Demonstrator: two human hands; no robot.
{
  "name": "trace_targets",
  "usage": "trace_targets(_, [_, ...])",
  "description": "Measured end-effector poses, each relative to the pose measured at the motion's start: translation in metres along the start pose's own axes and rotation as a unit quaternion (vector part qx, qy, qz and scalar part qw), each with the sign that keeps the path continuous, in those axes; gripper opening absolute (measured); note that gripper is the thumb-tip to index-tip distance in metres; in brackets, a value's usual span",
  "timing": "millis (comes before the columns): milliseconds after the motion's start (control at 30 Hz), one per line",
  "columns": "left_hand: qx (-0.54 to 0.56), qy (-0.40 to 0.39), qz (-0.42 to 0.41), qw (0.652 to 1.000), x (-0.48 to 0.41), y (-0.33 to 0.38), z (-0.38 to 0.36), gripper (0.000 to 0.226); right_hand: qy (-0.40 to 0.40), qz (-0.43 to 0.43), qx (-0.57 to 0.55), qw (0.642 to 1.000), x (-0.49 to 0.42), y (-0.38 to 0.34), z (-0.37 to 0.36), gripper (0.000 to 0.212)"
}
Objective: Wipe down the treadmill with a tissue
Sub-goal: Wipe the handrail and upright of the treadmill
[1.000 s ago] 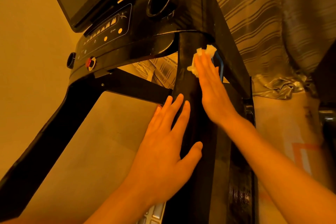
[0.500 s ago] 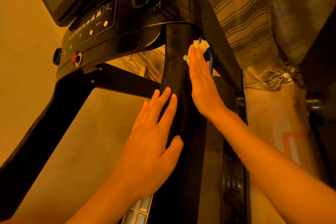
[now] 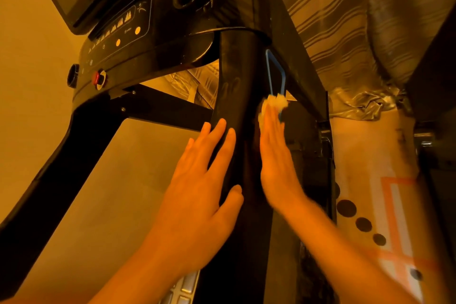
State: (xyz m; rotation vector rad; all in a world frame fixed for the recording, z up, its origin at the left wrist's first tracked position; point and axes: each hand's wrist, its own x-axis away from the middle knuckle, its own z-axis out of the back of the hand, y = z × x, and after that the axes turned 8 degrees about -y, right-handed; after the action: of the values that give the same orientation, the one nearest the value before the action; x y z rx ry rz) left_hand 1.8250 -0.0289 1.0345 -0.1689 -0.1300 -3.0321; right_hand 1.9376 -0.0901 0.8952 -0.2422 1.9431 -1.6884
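Backdrop: striped curtain (image 3: 333, 20) at upper right.
Treadmill (image 3: 148, 39): its upright post (image 3: 237, 86) runs near-vertical down the frame's centre.
Left hand (image 3: 202, 180): flat on the post's left face, fingers slightly spread.
Right hand (image 3: 276, 155): fingers straight and together, pressing the tissue against the post's right edge.
Tissue (image 3: 274, 103): centre frame, bunched under the right fingertips.
Room: bare post above the tissue up to the console, likely the next stroke.

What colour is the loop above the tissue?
Blue: the thin hanging loop, best in the head view.
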Motion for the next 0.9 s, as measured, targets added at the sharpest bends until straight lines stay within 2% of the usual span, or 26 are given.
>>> trace_targets(100, [0.009,0.000,0.000,1.000,0.001,0.000,0.000,0.079,-0.002,0.009,-0.040,0.999,0.082,0.002,-0.025,0.054])
trace_targets(200, [0.007,0.000,-0.005,1.000,0.000,-0.002,0.001,0.079,0.003,-0.067,-0.056,0.996,0.049,0.009,-0.013,0.049])
trace_targets(267, [0.012,-0.001,-0.004,1.000,0.000,-0.001,0.001,0.079,0.020,-0.111,-0.062,0.992,0.004,0.008,0.003,0.054])
trace_targets(333, [0.014,0.002,-0.008,1.000,0.000,-0.002,0.000,0.079,0.036,-0.118,-0.065,0.990,-0.002,0.006,0.001,0.060])
trace_targets(433, [0.024,0.006,-0.009,1.000,0.001,-0.004,0.000,0.078,0.039,-0.088,-0.139,0.986,0.057,-0.006,-0.025,0.053])
trace_targets(500, [0.030,0.005,-0.008,1.000,0.000,-0.003,0.000,0.078,0.041,-0.089,-0.147,0.984,0.064,-0.006,-0.026,0.052])
trace_targets(533, [0.028,0.005,-0.009,1.000,0.000,-0.002,0.000,0.078,0.036,-0.110,-0.136,0.984,0.050,-0.003,-0.020,0.057])
trace_targets(633, [0.020,0.004,-0.009,1.000,0.000,-0.002,0.000,0.078,0.051,-0.190,-0.107,0.975,-0.009,0.007,0.008,0.114])
trace_targets(667, [0.020,0.004,-0.010,1.000,0.000,-0.002,0.000,0.078,0.053,-0.189,-0.117,0.974,-0.012,0.005,0.009,0.111])
trace_targets(733, [0.025,0.003,-0.012,1.000,0.000,-0.002,0.000,0.078,0.037,-0.145,-0.120,0.981,0.018,-0.004,-0.007,0.074])
trace_targets(767, [0.027,0.004,-0.010,1.000,0.000,-0.002,0.000,0.078,0.025,-0.113,-0.106,0.988,0.044,-0.008,-0.019,0.063])
trace_targets(867, [0.024,0.004,-0.005,1.000,0.000,-0.002,0.000,0.079,0.003,-0.036,-0.042,0.998,0.082,-0.013,-0.034,0.071])
trace_targets(900, [0.021,0.002,-0.005,1.000,0.000,-0.002,0.000,0.080,0.000,-0.032,-0.039,0.999,0.067,-0.014,-0.026,0.064])
